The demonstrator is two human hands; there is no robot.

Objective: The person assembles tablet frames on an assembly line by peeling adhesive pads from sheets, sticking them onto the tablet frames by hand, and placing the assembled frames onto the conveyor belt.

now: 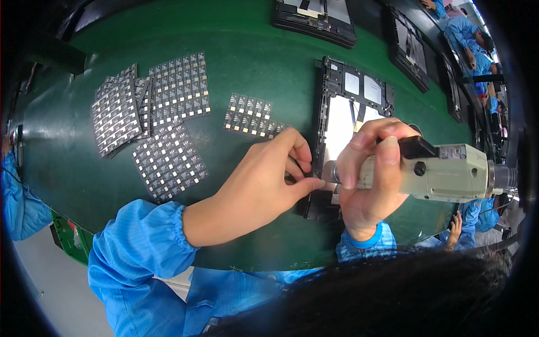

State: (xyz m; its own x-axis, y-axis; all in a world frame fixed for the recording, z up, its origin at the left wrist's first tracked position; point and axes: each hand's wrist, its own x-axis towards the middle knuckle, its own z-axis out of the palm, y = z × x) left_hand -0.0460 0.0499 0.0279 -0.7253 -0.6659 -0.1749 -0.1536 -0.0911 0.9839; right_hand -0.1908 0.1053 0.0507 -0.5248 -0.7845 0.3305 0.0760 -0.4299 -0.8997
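Note:
My right hand point(373, 180) is wrapped around a cream-coloured electric screwdriver point(449, 171) with a black lever and a grey nose. It lies nearly level, its nose pointing left over a black device frame point(327, 101) with white panels inside. Against the left edge of that frame, my left hand point(258, 177) has its thumb and fingers curled together by the screwdriver's nose. Whatever sits between those fingertips is hidden. Just beyond the left hand lies a part-used sheet of small black labels point(247, 115), its lower right end partly behind the fingers.
Fuller label sheets lie left on the green table point(236, 62): a fanned stack point(116, 115), an upright sheet point(179, 84) and a nearer one point(170, 163). More black device frames point(317, 22) point(409, 48) stand at the far side. People in blue point(463, 33) sit along the right.

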